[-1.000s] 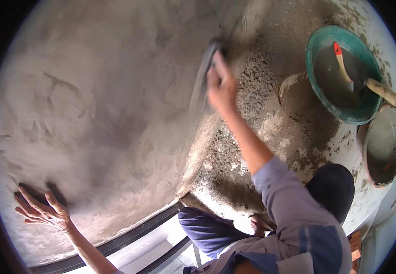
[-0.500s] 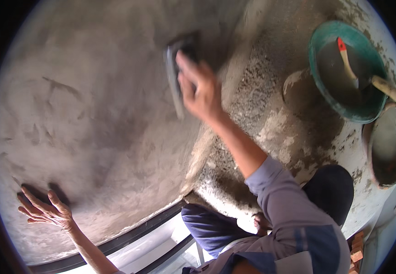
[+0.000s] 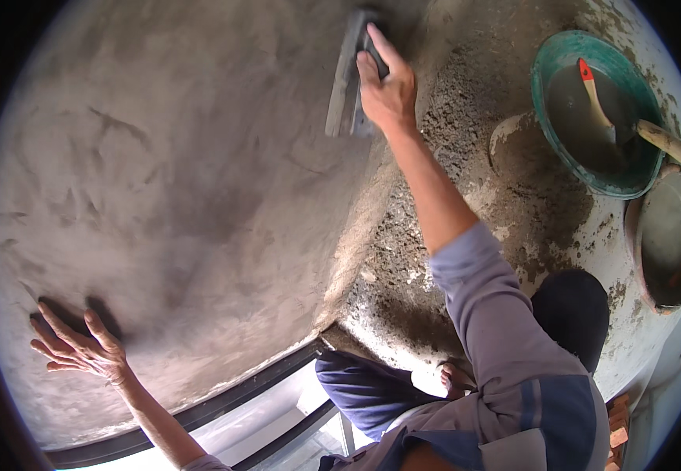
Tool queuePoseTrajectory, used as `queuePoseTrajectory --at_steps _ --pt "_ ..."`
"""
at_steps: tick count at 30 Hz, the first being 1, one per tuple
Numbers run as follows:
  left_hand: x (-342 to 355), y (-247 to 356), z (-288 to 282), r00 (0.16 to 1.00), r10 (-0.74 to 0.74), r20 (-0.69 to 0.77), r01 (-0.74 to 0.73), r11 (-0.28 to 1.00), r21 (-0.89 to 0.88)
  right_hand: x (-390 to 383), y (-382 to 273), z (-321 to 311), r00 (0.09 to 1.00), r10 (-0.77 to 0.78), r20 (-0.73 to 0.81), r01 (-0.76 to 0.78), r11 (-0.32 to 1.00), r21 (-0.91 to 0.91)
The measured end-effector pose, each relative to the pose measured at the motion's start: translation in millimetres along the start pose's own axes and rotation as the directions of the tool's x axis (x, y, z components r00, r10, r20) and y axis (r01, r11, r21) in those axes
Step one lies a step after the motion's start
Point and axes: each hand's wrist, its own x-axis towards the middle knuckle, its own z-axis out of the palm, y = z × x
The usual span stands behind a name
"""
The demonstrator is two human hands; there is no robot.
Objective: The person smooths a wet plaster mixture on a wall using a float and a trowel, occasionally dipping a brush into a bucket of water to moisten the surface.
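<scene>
My right hand [image 3: 390, 93] is closed round the handle of a plastering trowel [image 3: 346, 90], a flat metal blade lying against the grey plastered wall [image 3: 223, 141]. The blade is near the wall's lower edge, toward the top of the view. Most of the handle is hidden by my fingers. At the lower left, my left hand [image 3: 81, 349] holds nothing; its fingers are spread close to the wall, with dark shadows beside them. Whether the fingertips touch the plaster I cannot tell.
A green basin [image 3: 551, 149] of grey water stands at the upper right, holding a red-tipped paintbrush [image 3: 594, 98] and a wooden handle [image 3: 664, 143]. Beside it sits a second round container [image 3: 637, 235]. Crumbled mortar [image 3: 403, 235] lies along the wall's foot. A dark window frame [image 3: 278, 367] borders the wall.
My right hand has swept the trowel up and to the right across the wall. My left hand has stayed almost in place.
</scene>
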Motion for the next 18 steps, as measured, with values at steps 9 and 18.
queuePoseTrajectory --at_steps 9,18 --pt "-9 -11 -9 1.0 0.016 0.021 -0.017 0.999 0.043 -30 -26 36 0.936 -0.347 -0.065 0.351 0.933 0.073" --pt "-2 -13 -13 0.999 -0.012 0.031 0.01 0.998 0.063 -132 -14 44 0.937 -0.287 0.201 0.276 0.958 0.081"
